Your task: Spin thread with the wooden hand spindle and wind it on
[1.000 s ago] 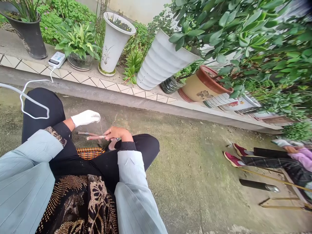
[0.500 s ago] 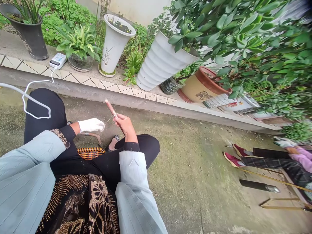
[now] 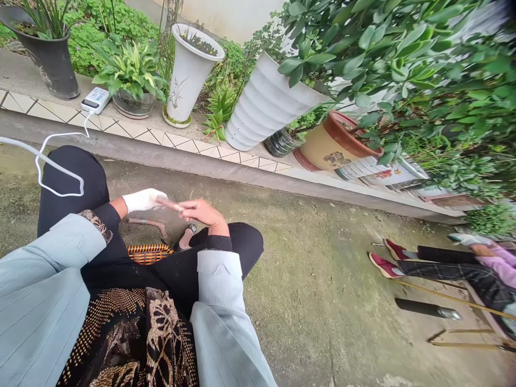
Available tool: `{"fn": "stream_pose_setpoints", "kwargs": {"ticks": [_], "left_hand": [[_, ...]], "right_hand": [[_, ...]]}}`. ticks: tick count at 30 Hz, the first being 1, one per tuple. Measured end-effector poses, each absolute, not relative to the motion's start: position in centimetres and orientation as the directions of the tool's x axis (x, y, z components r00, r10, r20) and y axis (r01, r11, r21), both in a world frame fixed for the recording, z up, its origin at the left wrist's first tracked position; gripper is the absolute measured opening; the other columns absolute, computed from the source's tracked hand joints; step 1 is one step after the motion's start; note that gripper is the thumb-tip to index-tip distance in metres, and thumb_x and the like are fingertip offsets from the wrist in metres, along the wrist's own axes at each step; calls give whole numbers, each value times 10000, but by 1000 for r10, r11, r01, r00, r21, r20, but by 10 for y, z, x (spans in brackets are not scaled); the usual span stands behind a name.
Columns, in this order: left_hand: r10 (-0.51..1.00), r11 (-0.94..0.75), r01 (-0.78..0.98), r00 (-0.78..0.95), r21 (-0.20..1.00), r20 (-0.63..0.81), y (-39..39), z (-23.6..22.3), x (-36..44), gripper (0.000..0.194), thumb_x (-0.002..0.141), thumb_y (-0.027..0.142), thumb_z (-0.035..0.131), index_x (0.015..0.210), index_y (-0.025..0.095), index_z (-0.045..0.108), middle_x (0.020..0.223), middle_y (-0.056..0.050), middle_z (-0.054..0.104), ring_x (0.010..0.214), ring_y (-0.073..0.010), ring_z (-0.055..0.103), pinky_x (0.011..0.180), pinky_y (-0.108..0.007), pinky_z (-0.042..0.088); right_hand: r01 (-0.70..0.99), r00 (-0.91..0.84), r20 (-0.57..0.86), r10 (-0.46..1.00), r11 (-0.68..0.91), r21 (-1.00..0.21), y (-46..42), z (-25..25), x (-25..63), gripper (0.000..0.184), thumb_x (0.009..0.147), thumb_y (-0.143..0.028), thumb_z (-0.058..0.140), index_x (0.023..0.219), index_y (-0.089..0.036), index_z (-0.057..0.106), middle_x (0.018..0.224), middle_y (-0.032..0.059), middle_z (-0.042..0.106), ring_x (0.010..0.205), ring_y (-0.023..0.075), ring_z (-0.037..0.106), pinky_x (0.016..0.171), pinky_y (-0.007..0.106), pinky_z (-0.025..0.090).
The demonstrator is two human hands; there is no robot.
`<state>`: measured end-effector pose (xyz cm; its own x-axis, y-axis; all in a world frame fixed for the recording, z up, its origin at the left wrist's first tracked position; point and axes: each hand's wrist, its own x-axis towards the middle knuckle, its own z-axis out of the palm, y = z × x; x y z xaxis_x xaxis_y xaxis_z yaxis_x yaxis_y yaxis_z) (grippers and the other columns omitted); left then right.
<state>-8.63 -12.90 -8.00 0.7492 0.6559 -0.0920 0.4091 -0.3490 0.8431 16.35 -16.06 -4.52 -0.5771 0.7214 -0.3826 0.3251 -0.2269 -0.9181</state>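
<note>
I sit on a concrete yard floor with my knees apart. My left hand (image 3: 143, 200) wears a white glove and is closed just left of my right hand. My bare right hand (image 3: 201, 212) pinches a short reddish stick (image 3: 169, 205) that points left and touches the gloved fingers. What the left hand holds is hidden. A second brownish stick (image 3: 147, 222) lies on the ground below my hands. An orange and black woven edge (image 3: 150, 252) shows between my legs.
A tiled kerb (image 3: 226, 158) carries plant pots: a black one (image 3: 48, 54), a tall white vase (image 3: 189, 70), a ribbed white pot (image 3: 266, 102), a brown pot (image 3: 334, 142). A white device (image 3: 95, 99) with a cable lies there. Another person's legs and red shoes (image 3: 387, 258) are at right.
My right hand has swung the reddish stick down from pointing up and away to lying level against the gloved left hand. The left hand rose slightly.
</note>
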Motion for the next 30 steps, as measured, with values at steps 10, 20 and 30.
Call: {"fn": "stream_pose_setpoints", "kwargs": {"ticks": [10, 20, 30], "left_hand": [[367, -271, 252, 919, 929, -143, -151, -71, -73, 309, 859, 405, 473, 752, 152, 614, 676, 0, 583, 606, -107, 471, 597, -203, 385], [698, -343, 385, 715, 857, -41, -130, -56, -93, 307, 849, 370, 436, 771, 130, 611, 689, 0, 580, 586, -97, 450, 573, -204, 362], [562, -50, 289, 799, 956, -212, -137, -80, -82, 259, 820, 383, 522, 762, 144, 605, 590, 12, 533, 500, -91, 437, 505, -214, 358]], "right_hand": [[461, 67, -248, 966, -251, -851, -141, -72, 170, 340, 774, -335, 582, 1041, -156, 692, 743, 7, 632, 552, 89, 476, 528, 217, 369], [758, -552, -721, 418, -109, -643, -155, -76, 136, 283, 738, -253, 684, 1009, -194, 743, 755, -3, 695, 584, 83, 540, 562, 195, 392], [8, -44, -168, 985, -167, -986, -152, -54, 164, 480, 723, -380, 660, 1138, -138, 662, 810, 30, 663, 571, 73, 479, 540, 213, 393]]}}
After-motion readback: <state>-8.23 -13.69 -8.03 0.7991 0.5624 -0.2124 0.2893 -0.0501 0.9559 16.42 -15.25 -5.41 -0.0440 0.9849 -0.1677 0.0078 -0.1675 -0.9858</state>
